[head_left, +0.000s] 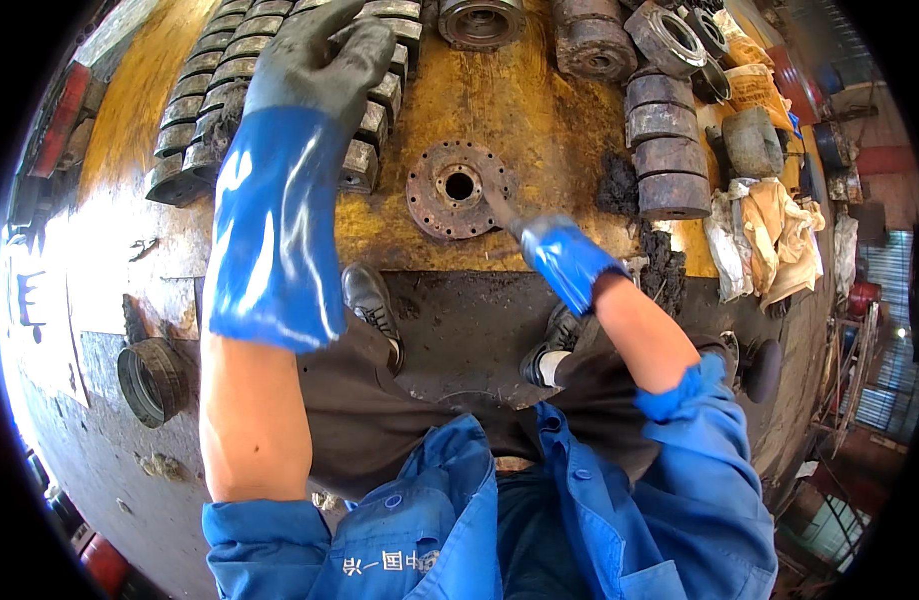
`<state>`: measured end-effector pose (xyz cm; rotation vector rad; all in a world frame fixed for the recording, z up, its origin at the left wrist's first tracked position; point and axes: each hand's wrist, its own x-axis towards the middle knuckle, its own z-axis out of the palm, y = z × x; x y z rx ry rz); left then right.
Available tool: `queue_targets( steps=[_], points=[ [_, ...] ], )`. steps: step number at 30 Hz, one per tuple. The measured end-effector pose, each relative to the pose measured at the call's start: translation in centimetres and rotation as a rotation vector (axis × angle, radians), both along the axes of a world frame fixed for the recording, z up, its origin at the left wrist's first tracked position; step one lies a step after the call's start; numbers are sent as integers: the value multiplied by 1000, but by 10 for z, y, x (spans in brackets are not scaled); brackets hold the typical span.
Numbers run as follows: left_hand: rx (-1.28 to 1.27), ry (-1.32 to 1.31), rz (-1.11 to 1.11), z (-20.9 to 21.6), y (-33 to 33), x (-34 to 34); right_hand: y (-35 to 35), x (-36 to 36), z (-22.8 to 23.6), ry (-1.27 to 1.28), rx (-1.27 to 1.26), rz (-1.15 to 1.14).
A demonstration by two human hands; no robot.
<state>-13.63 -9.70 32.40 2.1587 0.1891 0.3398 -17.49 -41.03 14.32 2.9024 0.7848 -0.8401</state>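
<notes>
A round, rusty metal flange (pixel 432 212) with a central hole and a ring of bolt holes lies flat on the yellow worktop in front of me. My right hand (pixel 542 234), in a grey and blue rubber glove, is closed around a narrow brownish tool (pixel 500 203), whose tip meets the flange's right side; motion blur hides its exact kind. Farther forward and left, my left hand (pixel 325 62), gloved alike, is raised near rows of dark curved metal segments (pixel 205 110). Its fingers are bent but apart, with nothing visible between them.
Stacked rusty cylinders (pixel 670 165) stand at the right, beside crumpled bags (pixel 780 240). A ring-shaped metal part (pixel 480 22) and another cylinder block (pixel 595 45) sit at the far side. Dark grime (pixel 618 185) clings near the stack. A hollow cylinder (pixel 152 382) lies at left.
</notes>
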Motion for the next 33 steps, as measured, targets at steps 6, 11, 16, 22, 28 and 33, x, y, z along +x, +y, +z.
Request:
queue_targets(
  steps=[6, 11, 16, 22, 28, 33],
  points=[
    [-28, -109, 73, 17, 22, -12, 16, -8, -24, 42, 187, -338],
    [-129, -20, -11, -7, 5, -6, -4, -23, 2, -241, 137, 147],
    [-51, -82, -62, 1, 5, 2, -4, -19, -18, -58, -92, -12],
    [-70, -143, -80, -7, 5, -5, -8, -14, -5, -142, 75, 113],
    [-577, -37, -253, -6, -10, 25, -28, 0, -44, -171, -39, 66],
    [-192, -173, -123, -10, -14, -1, -24, -26, -10, -1, -63, 121]
  ],
)
